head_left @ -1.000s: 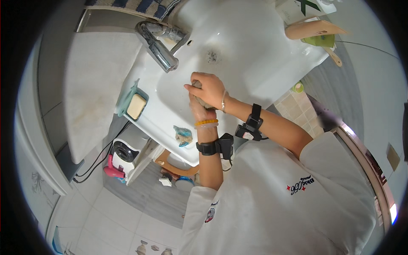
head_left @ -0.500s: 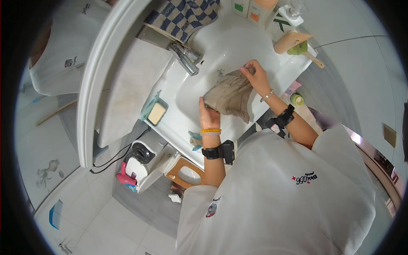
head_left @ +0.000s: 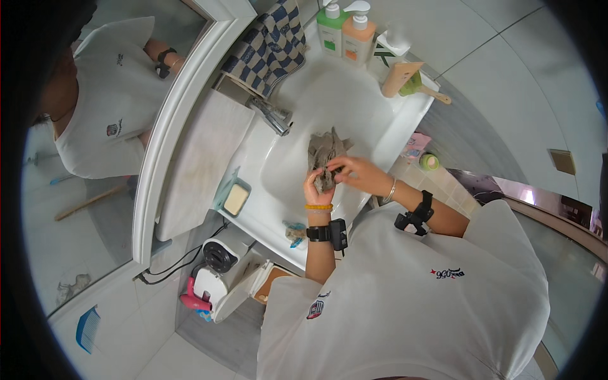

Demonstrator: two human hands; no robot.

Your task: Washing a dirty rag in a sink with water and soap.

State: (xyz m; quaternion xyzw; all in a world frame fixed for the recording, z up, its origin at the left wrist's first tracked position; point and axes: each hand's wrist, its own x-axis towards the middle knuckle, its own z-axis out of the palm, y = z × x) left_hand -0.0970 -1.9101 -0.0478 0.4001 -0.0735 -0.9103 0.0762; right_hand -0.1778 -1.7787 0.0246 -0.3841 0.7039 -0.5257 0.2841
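Note:
A grey-brown cloth (head_left: 326, 151), wet-looking and bunched up, is held over the white sink basin (head_left: 285, 164). My left hand (head_left: 318, 187) closes around its near end, palm up, with the fingers partly hidden by the folds. From the right, my right hand (head_left: 361, 176) reaches across, its bent fingers pressed on the cloth close to the left fingertips. The loose upper end of the cloth sticks up away from both hands. Behind the cloth, toward the left, is the chrome faucet (head_left: 272, 116).
A soap bar (head_left: 236, 198) sits in a dish on the left rim. Pump bottles (head_left: 358, 39), an orange tube (head_left: 400, 78) and a green-and-wood brush (head_left: 430, 87) line the far right. A checked towel (head_left: 269, 47) hangs behind the faucet. A pink hair dryer (head_left: 193, 296) lies lower left.
The cloth was spread out between my hands and is now gathered into a bunch. My right hand has come down and left to meet the left hand. The view has shifted.

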